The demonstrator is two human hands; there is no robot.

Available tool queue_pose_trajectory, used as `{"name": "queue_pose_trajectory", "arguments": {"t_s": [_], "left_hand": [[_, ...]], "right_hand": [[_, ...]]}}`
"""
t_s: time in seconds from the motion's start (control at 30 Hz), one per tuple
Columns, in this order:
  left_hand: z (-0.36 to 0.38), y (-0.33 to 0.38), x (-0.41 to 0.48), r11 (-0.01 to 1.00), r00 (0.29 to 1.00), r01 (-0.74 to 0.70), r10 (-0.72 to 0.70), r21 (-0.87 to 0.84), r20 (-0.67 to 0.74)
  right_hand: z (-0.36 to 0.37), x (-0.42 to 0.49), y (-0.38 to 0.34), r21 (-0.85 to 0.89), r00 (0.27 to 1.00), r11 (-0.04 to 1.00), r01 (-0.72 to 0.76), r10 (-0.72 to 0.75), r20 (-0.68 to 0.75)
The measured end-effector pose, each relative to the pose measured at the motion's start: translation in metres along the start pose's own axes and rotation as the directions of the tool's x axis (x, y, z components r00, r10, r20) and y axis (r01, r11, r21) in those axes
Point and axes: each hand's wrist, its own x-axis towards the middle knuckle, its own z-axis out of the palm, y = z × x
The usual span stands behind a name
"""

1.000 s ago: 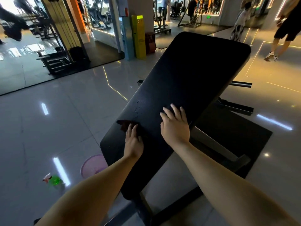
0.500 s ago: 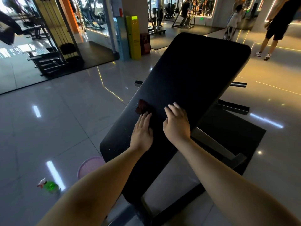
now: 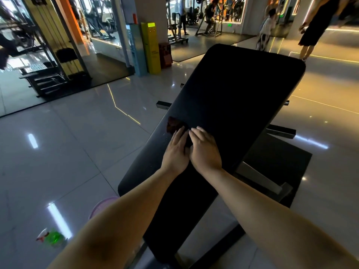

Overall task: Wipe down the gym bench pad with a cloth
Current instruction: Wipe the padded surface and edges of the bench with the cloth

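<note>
A long black bench pad point(image 3: 239, 90) slopes away from me across the middle of the head view. A dark reddish cloth point(image 3: 173, 124) lies on its left half, partly hidden under my fingers. My left hand point(image 3: 175, 151) lies flat on the cloth, pressing it onto the pad. My right hand point(image 3: 205, 150) rests flat beside it, thumb touching the left hand, fingertips at the cloth's near edge. A few small droplets show on the pad just left of my left hand.
A green spray bottle point(image 3: 51, 237) lies on the tiled floor at lower left, near a pink basin point(image 3: 104, 205) partly hidden by my forearm. The bench frame point(image 3: 258, 175) stands on a black mat. People walk at the far right; weight machines stand at the back left.
My left hand has slid the cloth up the pad and to the right. The right hand has closed in until both hands touch.
</note>
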Motion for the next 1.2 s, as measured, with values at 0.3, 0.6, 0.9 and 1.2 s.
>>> {"name": "queue_pose_trajectory", "arguments": {"t_s": [0.3, 0.6, 0.9, 1.2], "left_hand": [[-0.013, -0.069, -0.041, 0.917, 0.916, 0.380, -0.391, -0.123, -0.088], [-0.019, -0.037, 0.036, 0.971, 0.992, 0.111, -0.123, -0.210, -0.042], [-0.023, -0.099, 0.019, 0.969, 0.954, 0.235, -0.245, -0.079, -0.173], [-0.039, -0.076, 0.072, 0.910, 0.945, 0.273, -0.315, -0.312, -0.092]], "right_hand": [[0.014, -0.001, -0.005, -0.224, 0.999, 0.974, 0.044, -0.048, -0.011], [0.033, 0.029, -0.023, -0.149, 1.000, 0.989, -0.005, 0.005, 0.000], [0.050, 0.044, -0.030, -0.286, 1.000, 0.958, 0.015, -0.016, -0.004], [0.050, 0.046, -0.033, -0.357, 0.996, 0.932, 0.064, -0.036, 0.084]]}}
